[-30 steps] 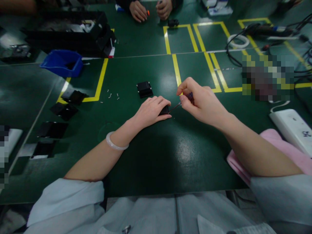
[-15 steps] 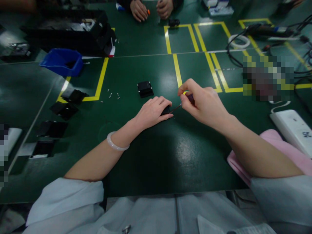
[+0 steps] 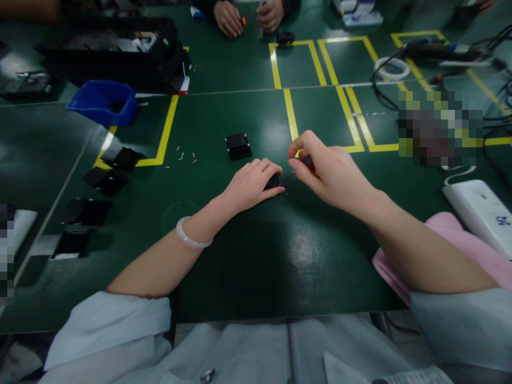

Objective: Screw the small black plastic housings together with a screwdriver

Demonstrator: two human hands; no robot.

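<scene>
Looking from the wearer's head, above the near edge of the green table (image 3: 240, 277); facing forward and down across it, close over its near half, catching the grey jacket front (image 3: 248, 352) below its near edge.

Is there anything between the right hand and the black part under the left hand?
Nothing visible. The screwdriver in the right hand slants down to the exposed right end of the black part. The left hand covers the rest, but leaves that end open.
</scene>
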